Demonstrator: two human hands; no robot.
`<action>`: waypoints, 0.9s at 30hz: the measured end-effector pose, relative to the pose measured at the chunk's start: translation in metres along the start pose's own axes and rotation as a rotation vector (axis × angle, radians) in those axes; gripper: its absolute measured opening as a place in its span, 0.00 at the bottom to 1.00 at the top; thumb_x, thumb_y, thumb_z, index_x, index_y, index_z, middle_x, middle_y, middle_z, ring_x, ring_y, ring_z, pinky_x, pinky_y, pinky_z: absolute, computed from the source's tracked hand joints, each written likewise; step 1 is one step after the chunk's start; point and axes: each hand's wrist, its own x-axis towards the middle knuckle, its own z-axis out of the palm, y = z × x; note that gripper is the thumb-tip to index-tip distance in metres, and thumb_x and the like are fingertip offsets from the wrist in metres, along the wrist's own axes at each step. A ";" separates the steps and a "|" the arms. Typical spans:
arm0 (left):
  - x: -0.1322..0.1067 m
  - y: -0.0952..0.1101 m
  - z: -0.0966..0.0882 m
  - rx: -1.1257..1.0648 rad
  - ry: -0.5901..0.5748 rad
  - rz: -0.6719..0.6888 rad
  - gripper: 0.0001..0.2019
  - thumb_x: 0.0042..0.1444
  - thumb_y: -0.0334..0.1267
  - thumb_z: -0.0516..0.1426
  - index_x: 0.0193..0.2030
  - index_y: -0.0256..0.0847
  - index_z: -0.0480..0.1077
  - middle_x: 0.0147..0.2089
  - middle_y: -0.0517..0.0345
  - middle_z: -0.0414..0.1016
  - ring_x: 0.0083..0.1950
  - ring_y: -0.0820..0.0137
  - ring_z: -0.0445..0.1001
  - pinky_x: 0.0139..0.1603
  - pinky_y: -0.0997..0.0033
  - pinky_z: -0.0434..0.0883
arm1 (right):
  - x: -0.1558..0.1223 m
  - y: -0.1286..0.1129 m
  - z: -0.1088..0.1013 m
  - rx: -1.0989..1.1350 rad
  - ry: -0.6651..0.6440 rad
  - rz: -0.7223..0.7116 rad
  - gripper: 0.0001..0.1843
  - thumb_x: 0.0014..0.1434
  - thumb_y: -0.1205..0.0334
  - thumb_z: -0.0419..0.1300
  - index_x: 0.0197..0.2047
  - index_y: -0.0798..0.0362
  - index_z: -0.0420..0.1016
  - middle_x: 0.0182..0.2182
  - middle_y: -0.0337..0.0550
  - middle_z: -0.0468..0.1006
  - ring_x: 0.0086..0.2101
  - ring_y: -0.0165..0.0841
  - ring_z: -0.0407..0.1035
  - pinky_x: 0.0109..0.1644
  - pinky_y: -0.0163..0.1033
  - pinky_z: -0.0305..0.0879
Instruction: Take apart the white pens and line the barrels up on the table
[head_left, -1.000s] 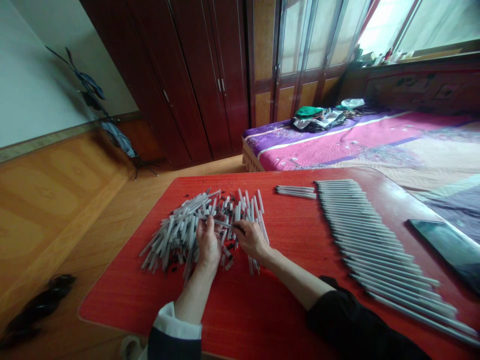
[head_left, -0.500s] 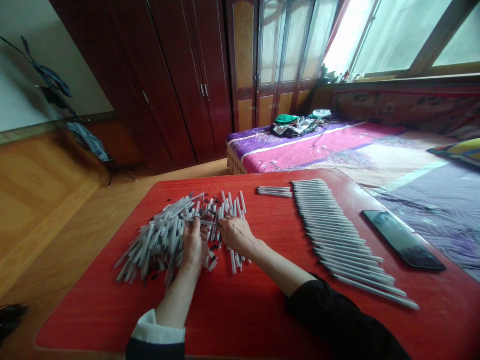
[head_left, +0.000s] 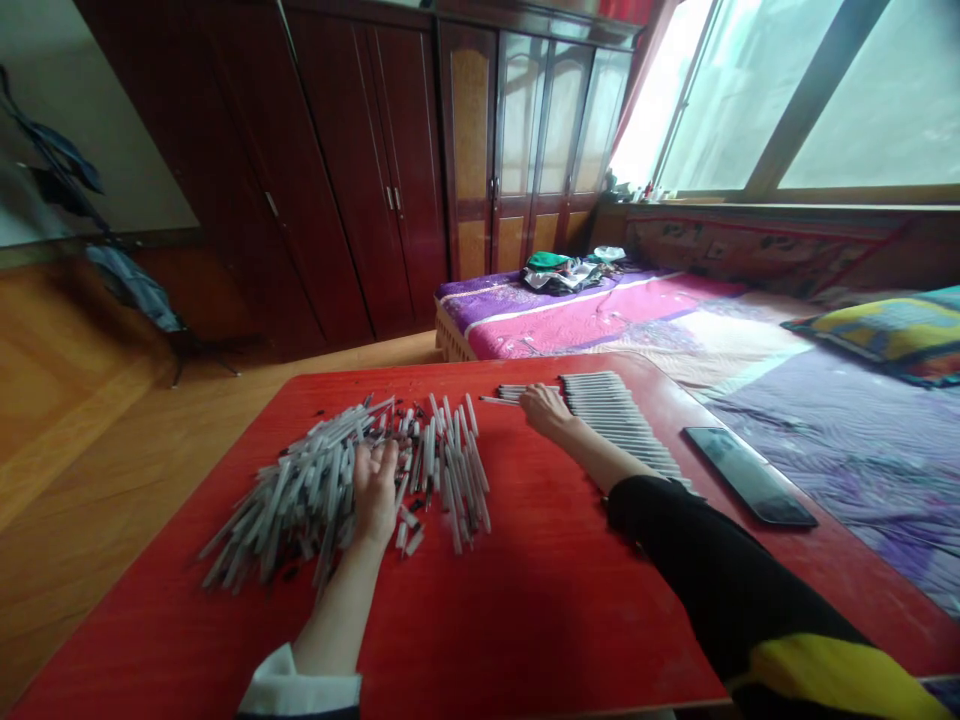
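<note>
My right hand point(head_left: 546, 410) is closed on a pen point(head_left: 500, 401) with a pale barrel, which sticks out to the left of the fingers. It lies alongside a short stack of pens point(head_left: 517, 389) at the far side of the table. My left hand point(head_left: 376, 488) is open, its fingers apart, at the right edge of a big heap of pale pen barrels point(head_left: 300, 500). To the right of that hand lie small caps and dark parts point(head_left: 409, 530) and a loose group of barrels point(head_left: 461, 470). My right forearm partly hides a long row of pens point(head_left: 619, 420).
Everything lies on a red table point(head_left: 480, 630). A dark phone point(head_left: 746, 475) rests near its right edge. Beyond stands a bed point(head_left: 555, 325) with folded clothes point(head_left: 570, 273) on it. Dark red wardrobes point(head_left: 337, 180) line the back wall.
My right hand has moved from beside the left hand to the far right, carrying a pen to the short stack. The left hand has let go of the pen. The view has shifted.
</note>
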 end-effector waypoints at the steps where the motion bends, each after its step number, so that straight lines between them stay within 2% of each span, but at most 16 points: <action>1: 0.000 0.000 0.000 0.006 -0.004 0.007 0.15 0.54 0.44 0.56 0.47 0.43 0.64 0.44 0.52 0.72 0.44 0.67 0.74 0.40 0.69 0.70 | 0.001 0.010 0.006 -0.013 -0.014 0.025 0.17 0.60 0.73 0.45 0.42 0.60 0.74 0.42 0.58 0.72 0.45 0.42 0.65 0.43 0.40 0.62; 4: 0.001 0.001 -0.001 0.027 -0.006 0.024 0.16 0.53 0.44 0.56 0.48 0.42 0.64 0.43 0.52 0.73 0.44 0.67 0.74 0.39 0.70 0.70 | 0.003 0.028 0.021 -0.037 -0.057 0.069 0.18 0.60 0.74 0.44 0.39 0.61 0.75 0.39 0.58 0.74 0.41 0.41 0.68 0.40 0.39 0.63; 8: 0.002 0.003 -0.001 0.016 0.020 -0.005 0.16 0.53 0.44 0.57 0.46 0.41 0.64 0.42 0.52 0.73 0.41 0.67 0.74 0.35 0.72 0.69 | 0.009 0.034 0.032 -0.047 -0.072 0.090 0.17 0.60 0.73 0.45 0.42 0.60 0.75 0.42 0.59 0.73 0.44 0.40 0.66 0.43 0.37 0.62; 12: 0.004 0.004 -0.002 0.001 0.075 -0.007 0.15 0.52 0.43 0.57 0.44 0.40 0.64 0.39 0.54 0.74 0.39 0.68 0.74 0.32 0.74 0.68 | 0.011 0.034 0.035 -0.045 -0.062 0.102 0.17 0.60 0.72 0.45 0.45 0.60 0.74 0.44 0.60 0.71 0.47 0.40 0.64 0.46 0.39 0.60; 17: 0.006 0.008 -0.005 0.050 0.103 0.043 0.15 0.52 0.43 0.57 0.45 0.40 0.64 0.37 0.55 0.74 0.37 0.69 0.74 0.32 0.74 0.67 | 0.007 0.026 0.030 -0.033 0.004 0.133 0.17 0.59 0.73 0.45 0.44 0.61 0.73 0.46 0.60 0.70 0.48 0.43 0.61 0.44 0.40 0.60; 21: 0.011 0.008 -0.011 0.109 0.160 0.083 0.16 0.53 0.44 0.56 0.45 0.39 0.64 0.37 0.55 0.74 0.35 0.69 0.74 0.33 0.73 0.68 | 0.003 -0.006 0.020 -0.001 0.072 0.135 0.17 0.60 0.70 0.45 0.43 0.58 0.73 0.43 0.57 0.72 0.45 0.41 0.64 0.40 0.38 0.59; 23: 0.014 0.006 -0.014 0.152 0.188 0.106 0.15 0.53 0.44 0.56 0.44 0.39 0.64 0.35 0.55 0.74 0.34 0.69 0.74 0.33 0.72 0.69 | -0.003 -0.035 0.014 0.072 0.103 0.100 0.16 0.61 0.65 0.45 0.40 0.56 0.74 0.39 0.53 0.74 0.41 0.39 0.67 0.37 0.37 0.58; 25: 0.016 0.003 -0.017 0.207 0.194 0.127 0.13 0.53 0.43 0.56 0.42 0.39 0.65 0.33 0.55 0.74 0.32 0.69 0.74 0.34 0.71 0.69 | -0.014 -0.070 0.006 0.185 0.088 0.008 0.15 0.60 0.62 0.48 0.34 0.55 0.75 0.33 0.49 0.75 0.36 0.36 0.69 0.34 0.35 0.57; 27: 0.017 0.001 -0.018 0.259 0.188 0.141 0.12 0.53 0.43 0.55 0.40 0.38 0.66 0.31 0.55 0.74 0.31 0.69 0.74 0.33 0.71 0.69 | -0.028 -0.104 -0.002 0.276 0.079 -0.097 0.12 0.58 0.61 0.51 0.33 0.54 0.75 0.33 0.47 0.76 0.34 0.34 0.69 0.33 0.34 0.56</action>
